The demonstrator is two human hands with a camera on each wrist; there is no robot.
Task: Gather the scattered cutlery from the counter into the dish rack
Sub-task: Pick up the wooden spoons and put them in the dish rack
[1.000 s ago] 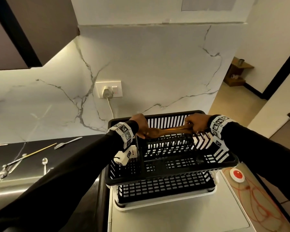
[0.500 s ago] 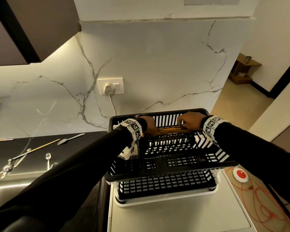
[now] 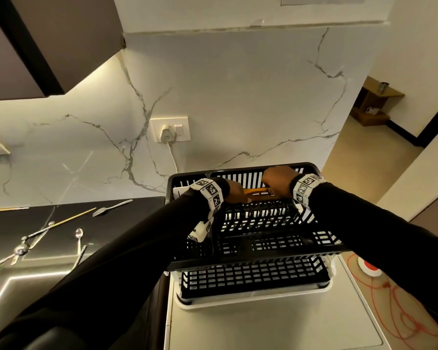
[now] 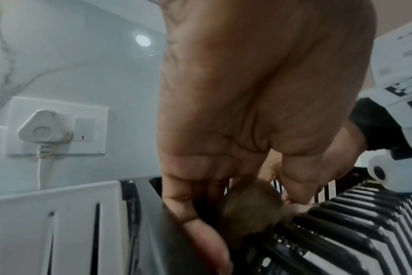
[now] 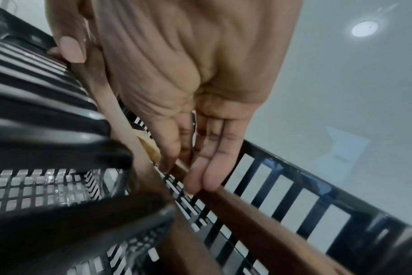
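Observation:
A black dish rack [image 3: 253, 258] stands on a white top at the right. Both hands reach into its back part. My left hand [image 3: 235, 192] curls round the rounded head of a wooden utensil [image 4: 252, 201]. My right hand [image 3: 276, 180] holds the handle end, with the thumb [image 5: 71, 50] on one side and the fingers [image 5: 200, 178] on the other. In the right wrist view, more than one wooden handle [image 5: 259, 219] lies along the rack's back wall [image 5: 294, 186]. On the dark counter to the left lie a fork [image 3: 111, 207], a spoon [image 3: 79, 238], a thin golden stick [image 3: 68, 218] and several other metal pieces [image 3: 20, 248].
A white cutlery holder [image 4: 59, 223] sits at the rack's left end. On the marble wall behind is a socket with a plug [image 3: 169, 130] and its cable. A red button [image 3: 368, 267] with orange cord lies right of the rack. A dark cabinet [image 3: 48, 41] hangs at the upper left.
Both hands have moved further back and down into the rack with the wooden utensil, so less of it shows between them. The cutlery on the counter has not moved.

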